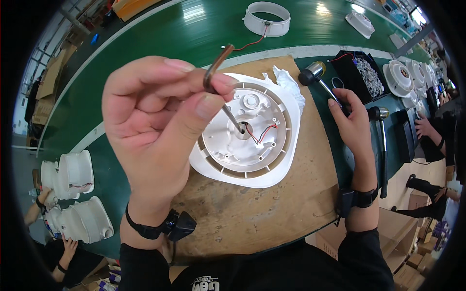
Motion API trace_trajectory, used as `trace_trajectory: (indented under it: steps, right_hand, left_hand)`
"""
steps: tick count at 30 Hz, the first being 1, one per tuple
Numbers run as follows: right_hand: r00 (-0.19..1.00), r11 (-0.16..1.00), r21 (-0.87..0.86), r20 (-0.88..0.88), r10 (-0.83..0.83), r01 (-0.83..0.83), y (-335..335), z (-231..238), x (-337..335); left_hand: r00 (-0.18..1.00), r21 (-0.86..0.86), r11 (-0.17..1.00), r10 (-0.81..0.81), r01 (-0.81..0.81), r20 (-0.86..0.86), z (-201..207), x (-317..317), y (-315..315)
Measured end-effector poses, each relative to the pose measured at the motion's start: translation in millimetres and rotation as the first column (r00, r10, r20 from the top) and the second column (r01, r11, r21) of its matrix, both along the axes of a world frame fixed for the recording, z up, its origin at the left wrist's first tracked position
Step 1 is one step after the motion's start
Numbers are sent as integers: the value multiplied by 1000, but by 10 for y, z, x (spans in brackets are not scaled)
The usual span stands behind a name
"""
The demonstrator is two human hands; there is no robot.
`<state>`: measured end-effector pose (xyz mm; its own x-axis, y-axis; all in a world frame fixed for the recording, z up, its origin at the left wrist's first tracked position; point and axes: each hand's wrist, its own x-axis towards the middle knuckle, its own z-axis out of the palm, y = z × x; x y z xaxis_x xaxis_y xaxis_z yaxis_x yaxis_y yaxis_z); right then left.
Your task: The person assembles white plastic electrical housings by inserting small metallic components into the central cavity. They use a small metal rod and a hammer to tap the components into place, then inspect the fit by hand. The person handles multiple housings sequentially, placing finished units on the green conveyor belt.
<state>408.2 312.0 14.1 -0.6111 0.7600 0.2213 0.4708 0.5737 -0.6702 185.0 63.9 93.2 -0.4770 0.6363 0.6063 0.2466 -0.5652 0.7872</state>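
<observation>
The left hand [155, 114] pinched a bent metal rod [232, 118], seemingly to steady its tip over the white housing [276, 169] beneath; I could not confirm contact. Rightward, the right hand [354, 125] gripped a mallet [314, 71].

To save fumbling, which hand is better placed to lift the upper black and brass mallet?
Likely your right hand: it grips that mallet; your left hand pinches a slim metal rod over the white plastic housing.
</observation>
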Motion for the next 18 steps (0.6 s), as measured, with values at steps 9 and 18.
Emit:
trace_trajectory:
  steps: [9,18]
  right_hand:
    - [1000,1000,29,-27,-7,8,19,-28,-14]
    - [999,1000,1,-42,-4,4,13,-54,-22]
  left_hand:
    - [999,-47,999,-7,9,44,-124,14,15]
    - [999,-76,997,-1,-2,-41,-98,55,14]
